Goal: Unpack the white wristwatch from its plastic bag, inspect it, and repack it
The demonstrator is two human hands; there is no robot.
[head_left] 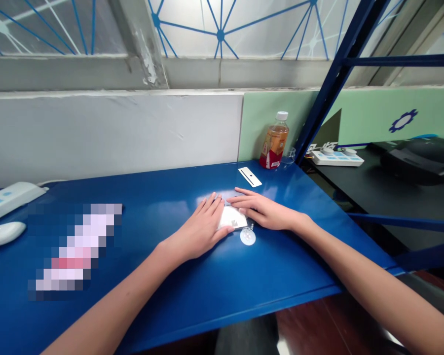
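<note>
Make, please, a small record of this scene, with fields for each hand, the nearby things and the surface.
Left hand: flat, partly covering a small white item
Right hand: fingers extended at the item's right and far side
Near hands: round pale tag, on the item's near side
Farther back: white card, lying flat; bottle, upright, capped
Surface: blue table
Unclear: pixelated object, at left

My left hand [202,228] lies palm down, its fingers [211,207] extended forward and its thumb [223,232] apart. My right hand [263,209] points leftward, fingers lightly spread. Both forearms [129,291] are bare, slanting inward.
</note>
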